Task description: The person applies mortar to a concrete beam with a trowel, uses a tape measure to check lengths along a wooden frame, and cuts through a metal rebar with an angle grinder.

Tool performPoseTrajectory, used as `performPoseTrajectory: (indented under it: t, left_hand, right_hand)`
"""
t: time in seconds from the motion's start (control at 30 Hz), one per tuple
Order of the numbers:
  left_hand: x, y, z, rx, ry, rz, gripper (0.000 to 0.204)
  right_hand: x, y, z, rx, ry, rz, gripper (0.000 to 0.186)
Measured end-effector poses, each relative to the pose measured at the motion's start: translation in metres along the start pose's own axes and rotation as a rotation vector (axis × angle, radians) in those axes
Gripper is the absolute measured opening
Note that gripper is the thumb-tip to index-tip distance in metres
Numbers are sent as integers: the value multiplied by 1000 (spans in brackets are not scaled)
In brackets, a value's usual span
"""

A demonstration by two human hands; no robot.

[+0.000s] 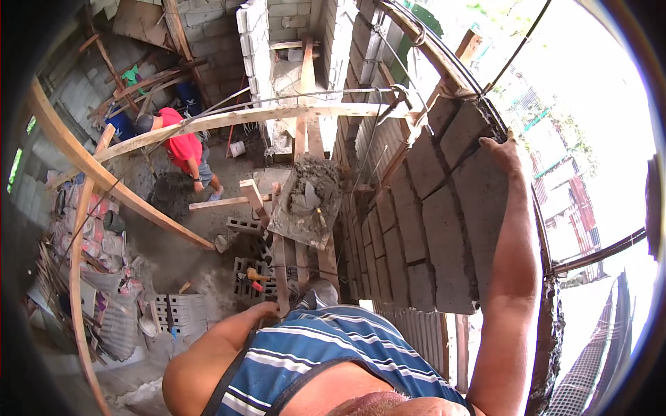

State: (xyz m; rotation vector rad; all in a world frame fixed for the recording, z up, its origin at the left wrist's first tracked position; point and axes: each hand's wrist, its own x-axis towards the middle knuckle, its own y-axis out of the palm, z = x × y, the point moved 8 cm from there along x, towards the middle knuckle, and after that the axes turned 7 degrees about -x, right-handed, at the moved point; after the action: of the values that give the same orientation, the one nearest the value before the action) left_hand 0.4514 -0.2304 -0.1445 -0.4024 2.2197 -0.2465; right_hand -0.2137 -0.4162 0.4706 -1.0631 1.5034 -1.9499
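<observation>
My right hand [505,149] grips the top edge of the grey block wall [440,229] to my right, its thumb on the inner face. My left hand [267,310] is low beside my body, holding an upright wooden post [281,277]. In front of me, a board of wet mortar [291,222] rests on wooden planks [309,132], with a trowel [312,197] lying in the mortar. A long beam [250,118] crosses above the board, with thin metal rods near it.
A co-worker in red [177,139] stands bent below on the left. Curved timber [139,201] spans the left side. Loose hollow blocks [177,312], sacks [83,222] and corrugated sheets [121,329] lie below. Rebar [596,256] juts out past the wall's outer side.
</observation>
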Motion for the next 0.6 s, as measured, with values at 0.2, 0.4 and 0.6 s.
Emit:
performPoseTrajectory:
  t: [0.2, 0.4, 0.6]
  left_hand:
    - [-60, 35, -6, -342, 165, -6, 56]
    - [-41, 20, 43, -192, 7, -142, 56]
    - [-42, 47, 80, -48, -263, -225, 57]
  right_hand:
    - [37, 35, -26, 206, -103, -30, 110]
    - [79, 34, -66, -7, -211, -25, 113]
    - [69, 41, -26, -186, -327, 56, 115]
